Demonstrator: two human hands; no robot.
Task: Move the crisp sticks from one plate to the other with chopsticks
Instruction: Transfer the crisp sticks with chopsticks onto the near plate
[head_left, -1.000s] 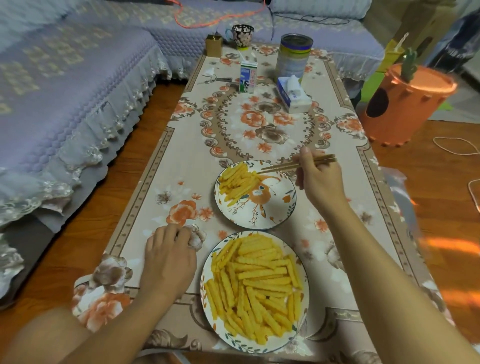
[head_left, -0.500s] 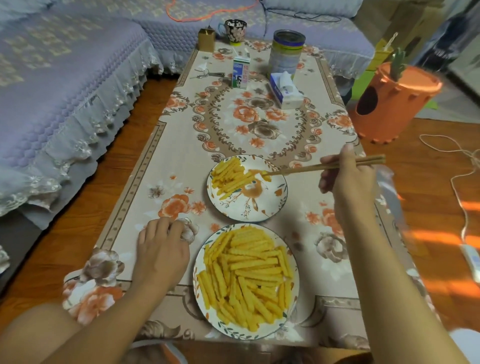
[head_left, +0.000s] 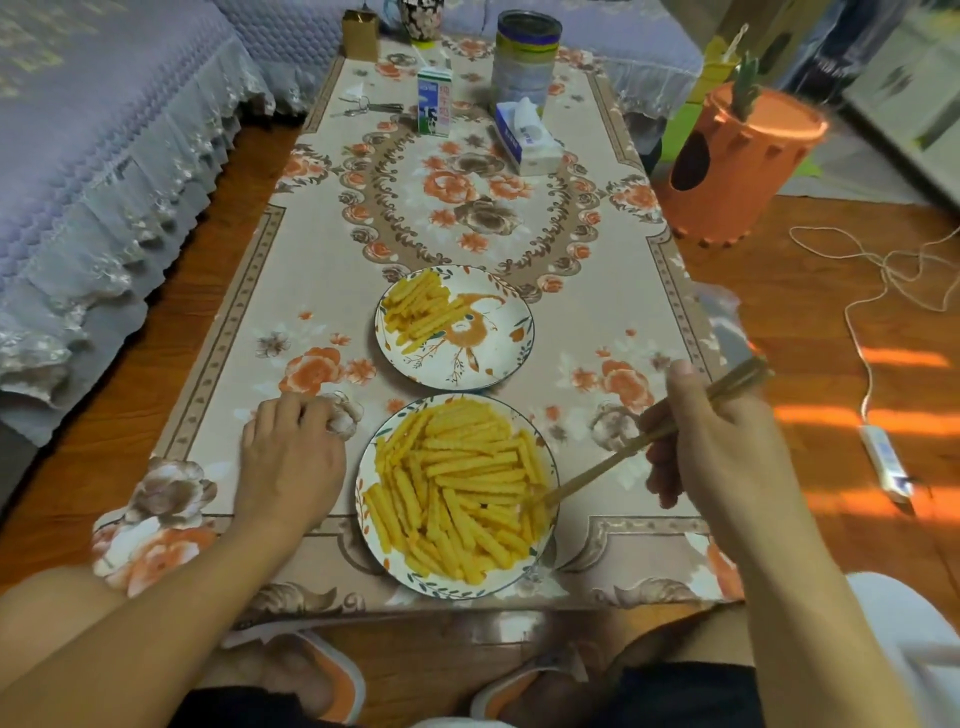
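Observation:
Two floral plates stand on the low table. The near plate (head_left: 545, 564) is heaped with yellow crisp sticks (head_left: 452, 488). On the far plate (head_left: 498, 358) a smaller pile of crisp sticks (head_left: 421, 312) lies at its left side. My right hand (head_left: 722, 457) grips wooden chopsticks (head_left: 613, 462); their tips reach down into the right side of the near plate's pile. Left of the near plate, my left hand (head_left: 291, 457) rests on the tablecloth with fingers loosely curled, holding nothing.
At the table's far end stand a milk carton (head_left: 434, 101), a tin can (head_left: 525, 57), a tissue box (head_left: 527, 137), a mug (head_left: 420, 18), a small brown box (head_left: 359, 34) and scissors (head_left: 369, 107). A sofa (head_left: 104, 130) runs along the left. An orange tub (head_left: 737, 161) and cables (head_left: 878, 291) sit on the floor at right.
My right hand has swung the chopsticks back from the far plate down to the near plate, tips now in the pile. My left hand has stayed put. The camera has tilted down.

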